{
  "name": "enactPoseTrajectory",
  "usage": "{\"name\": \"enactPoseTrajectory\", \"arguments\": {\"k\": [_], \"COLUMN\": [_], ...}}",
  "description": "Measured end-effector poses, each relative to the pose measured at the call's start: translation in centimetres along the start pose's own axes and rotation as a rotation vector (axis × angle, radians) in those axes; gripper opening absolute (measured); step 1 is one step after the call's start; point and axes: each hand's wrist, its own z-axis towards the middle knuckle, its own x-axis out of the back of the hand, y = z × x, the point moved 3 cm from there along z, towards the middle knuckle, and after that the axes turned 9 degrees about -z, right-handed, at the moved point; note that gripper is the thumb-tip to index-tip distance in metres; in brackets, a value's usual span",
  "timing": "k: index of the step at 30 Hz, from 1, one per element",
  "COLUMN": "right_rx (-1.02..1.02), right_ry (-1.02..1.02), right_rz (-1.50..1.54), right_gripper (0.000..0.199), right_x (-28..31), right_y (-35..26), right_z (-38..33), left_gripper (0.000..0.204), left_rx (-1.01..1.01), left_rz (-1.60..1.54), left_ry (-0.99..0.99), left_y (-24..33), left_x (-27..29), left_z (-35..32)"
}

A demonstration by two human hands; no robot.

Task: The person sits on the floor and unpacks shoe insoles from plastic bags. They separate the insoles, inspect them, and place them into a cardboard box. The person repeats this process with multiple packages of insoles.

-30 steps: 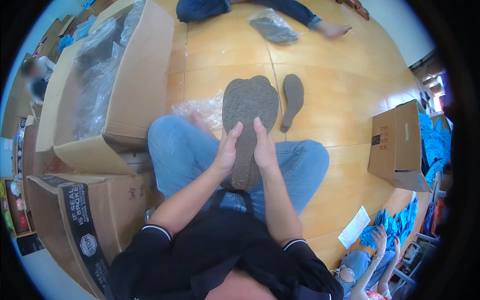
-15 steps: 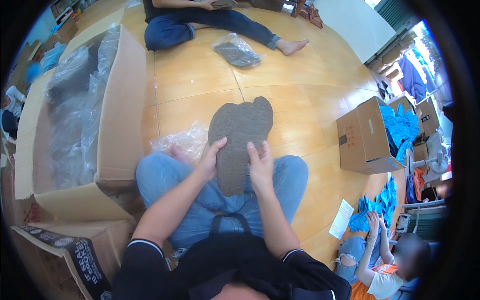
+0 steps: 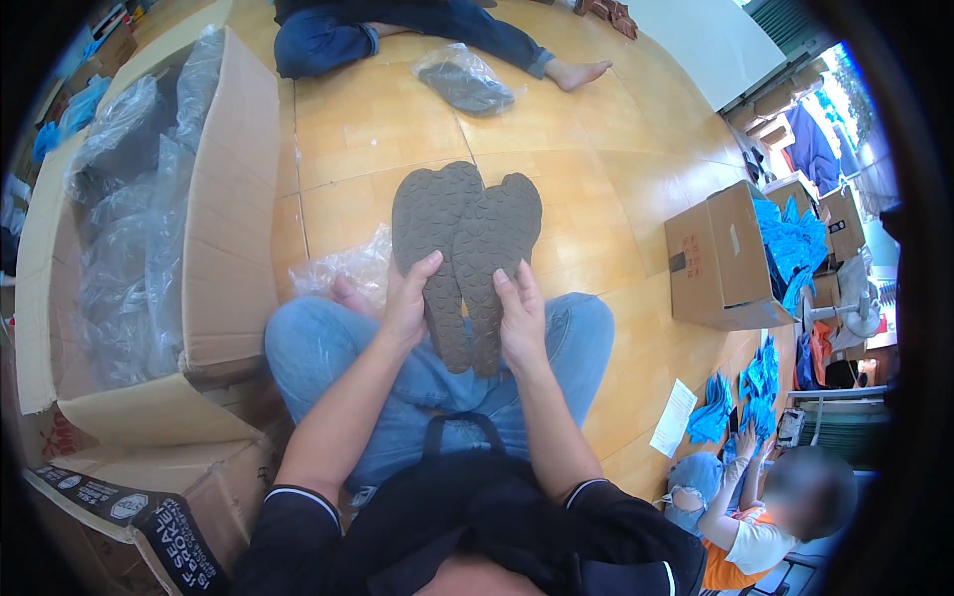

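Holding two grey-brown insoles side by side above the lap, over the wooden floor (image 3: 616,189): left hand (image 3: 409,303) curling loosely around the left insole (image 3: 429,248), thumb lying across its dotted face, fingers hidden behind; right hand (image 3: 521,318) gripping the right insole (image 3: 492,258) the same way, thumb on top. Keeping the inner edges of the insoles touching, toes pointing away from the body. Reaching both forearms forward from the lower edge, elbows bent, wrists close together over jeans-clad knees. Sitting beside an open cardboard box (image 3: 224,209) stuffed with clear plastic bags (image 3: 129,228)
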Motion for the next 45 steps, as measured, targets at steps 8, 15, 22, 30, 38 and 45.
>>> {"name": "enactPoseTrajectory", "arguments": {"k": [8,15,22,30,38,45], "right_rx": [0.043,0.038,-0.016,0.002,-0.123,-0.041], "right_ry": [0.123,0.095,0.084,0.11,-0.222,0.162], "right_rz": [0.012,0.054,0.078,0.064,-0.1,-0.645], "right_gripper": [0.031,0.034,0.047,0.046,0.061,0.074], "right_x": [1.4,1.5,1.9,0.5,-2.0,10.3], "right_y": [0.4,0.7,1.0,0.0,5.6,6.5], "right_z": [0.1,-0.1,-0.2,0.0,0.7,15.1], "left_gripper": [0.045,0.039,0.039,0.047,0.061,0.068], "left_rx": [0.017,0.017,0.04,0.03,-0.014,-0.014], "left_rz": [-0.003,0.01,0.011,0.042,0.365,1.085], "left_ry": [0.03,-0.003,0.024,0.064,0.062,0.168], "left_y": [-0.2,-0.5,-0.4,-0.8,-1.6,-3.3], "left_x": [0.4,0.5,0.4,0.8,1.7,1.8], "left_z": [0.1,0.0,-0.1,0.0,-0.2,5.0]}}
